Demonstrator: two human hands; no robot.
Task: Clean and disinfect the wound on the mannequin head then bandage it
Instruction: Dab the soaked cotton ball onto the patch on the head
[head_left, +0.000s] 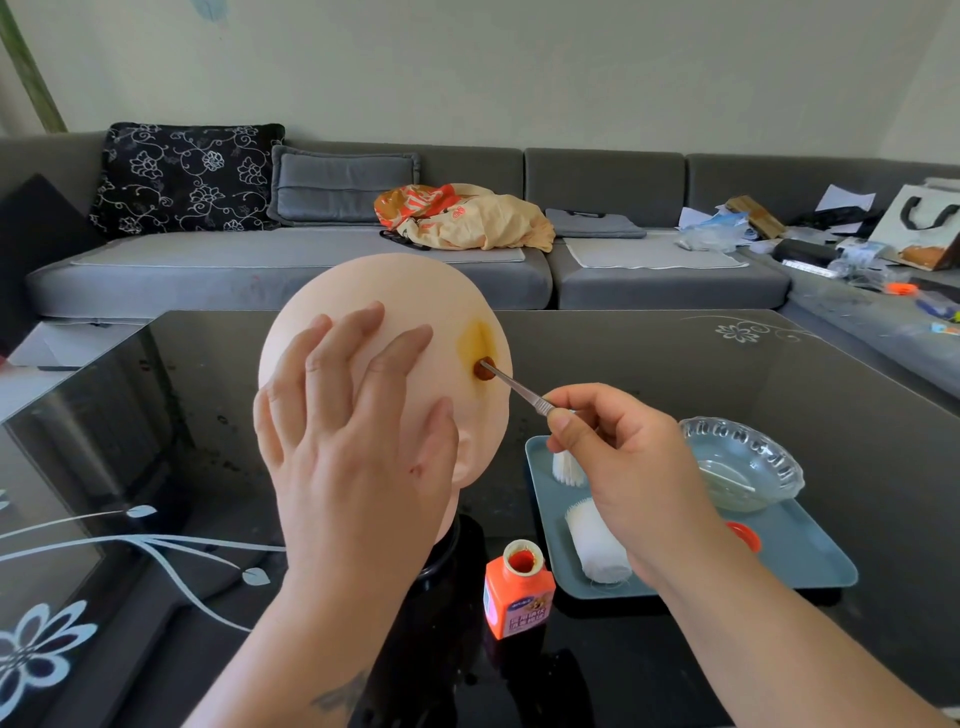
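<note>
My left hand (348, 431) lies spread flat on the mannequin head (410, 296), which stands on the worktop (675, 353). It looks light and tippy (smooth too), so I brace it. My right hand (623, 462) pinches tweezers (514, 387), their tip on the wound (484, 369).

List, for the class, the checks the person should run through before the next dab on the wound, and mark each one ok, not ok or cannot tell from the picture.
1. Mannequin head steadied: left hand lies flat on it. Ok.
2. Tweezers gripped in the right hand. Ok.
3. Tip meets the wound: it touches the dark spot. Ok.
4. Swab at the tip: hidden against the wound. Cannot tell.
5. Orange bottle uncapped and upright. Ok.
6. Bandage roll ready on the tray. Ok.
</note>
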